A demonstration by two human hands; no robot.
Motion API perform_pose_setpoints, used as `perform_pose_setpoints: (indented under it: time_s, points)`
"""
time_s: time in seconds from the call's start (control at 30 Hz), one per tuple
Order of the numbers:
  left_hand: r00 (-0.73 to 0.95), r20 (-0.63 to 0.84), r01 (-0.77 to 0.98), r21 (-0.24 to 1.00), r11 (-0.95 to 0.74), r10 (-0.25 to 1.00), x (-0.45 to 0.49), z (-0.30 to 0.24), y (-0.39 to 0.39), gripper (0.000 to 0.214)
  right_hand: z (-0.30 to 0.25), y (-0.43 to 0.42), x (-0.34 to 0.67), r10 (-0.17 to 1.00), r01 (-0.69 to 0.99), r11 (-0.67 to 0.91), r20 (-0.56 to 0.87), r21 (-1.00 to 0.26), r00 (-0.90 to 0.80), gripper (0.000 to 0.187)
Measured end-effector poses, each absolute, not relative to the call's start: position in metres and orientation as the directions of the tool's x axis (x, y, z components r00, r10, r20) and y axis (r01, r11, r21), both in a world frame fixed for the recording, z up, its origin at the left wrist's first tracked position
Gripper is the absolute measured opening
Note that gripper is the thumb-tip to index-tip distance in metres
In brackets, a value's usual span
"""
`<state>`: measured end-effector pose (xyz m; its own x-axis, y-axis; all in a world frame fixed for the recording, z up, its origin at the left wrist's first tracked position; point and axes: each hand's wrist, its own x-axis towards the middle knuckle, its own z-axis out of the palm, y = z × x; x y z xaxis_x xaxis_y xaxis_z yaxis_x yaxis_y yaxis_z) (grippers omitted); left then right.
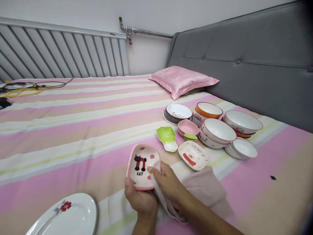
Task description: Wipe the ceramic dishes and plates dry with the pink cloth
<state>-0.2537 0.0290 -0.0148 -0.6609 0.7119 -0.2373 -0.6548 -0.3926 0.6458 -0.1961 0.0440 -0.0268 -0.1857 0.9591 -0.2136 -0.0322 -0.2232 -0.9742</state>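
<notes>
A square dish (pixel 144 156) with a pink rim, pink spots, a black cat picture and the word CAT is held tilted toward me. My left hand (pixel 141 197) grips it from below, thumb over the near left edge. My right hand (pixel 168 184) is closed on a pale pink cloth (pixel 207 186) and presses a fold of it against the dish's right side. The rest of the cloth trails over the bed to the right. Just beyond lie a cream bear dish (pixel 201 156) and a green cabbage-shaped dish (pixel 167 137).
Stacked plates (pixel 179 111), pink bowls (pixel 187 126), large bowls (pixel 220 130) and small white dishes (pixel 244 148) stand at the right. A flowered white plate (pixel 75 215) lies front left. Farther back are a pink pillow (pixel 182 80), cables (pixel 26 88) and a grey headboard (pixel 256 49).
</notes>
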Motion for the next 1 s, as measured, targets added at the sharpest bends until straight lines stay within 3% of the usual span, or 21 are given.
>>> perform_pose_setpoints:
  time_s: [0.07,0.13,0.27,0.43,0.53,0.63,0.77,0.9,1.0]
  points:
    - [-0.613,-0.172,-0.66,0.648,-0.38,0.771,-0.255,-0.016,0.03,0.033,-0.02,0.054,-0.181,0.987,0.259,-0.043,-0.081,-0.965,-0.137,0.02]
    - [-0.528,-0.13,-0.683,0.652,-0.328,0.839,-0.256,-0.016,0.031,0.035,-0.011,0.061,-0.165,0.992,0.56,0.124,0.08,-0.819,-0.102,0.018]
    - [-0.416,-0.202,-0.71,0.682,-0.178,0.887,-0.256,-0.014,0.033,0.039,0.007,0.067,-0.143,0.958,0.813,0.271,0.223,-0.516,-0.177,0.021]
    - [-0.22,-0.392,-0.805,0.59,0.061,0.893,-0.258,-0.005,0.031,0.046,0.018,0.068,-0.13,0.898,0.848,0.423,0.275,-0.32,-0.344,0.028]
    - [0.003,-0.458,-0.831,0.493,0.257,0.889,-0.261,0.004,0.029,0.048,0.021,0.069,-0.126,0.888,0.853,0.444,0.261,-0.272,-0.379,0.026]
    - [0.121,-0.491,-0.804,0.461,0.375,0.863,-0.263,0.009,0.029,0.04,0.022,0.069,-0.125,0.879,0.853,0.458,0.27,-0.25,-0.393,0.021]
    - [0.184,-0.505,-0.782,0.444,0.437,0.843,-0.262,0.008,0.029,0.034,0.021,0.07,-0.125,0.862,0.835,0.483,0.31,-0.264,-0.4,0.015]
    - [0.146,-0.492,-0.81,0.439,0.39,0.858,-0.26,0.005,0.029,0.035,0.018,0.07,-0.128,0.878,0.821,0.46,0.313,-0.338,-0.363,0.009]
    - [0.155,-0.469,-0.842,0.398,0.365,0.869,-0.26,0.003,0.03,0.036,0.017,0.068,-0.132,0.902,0.8,0.425,0.271,-0.422,-0.336,0.015]
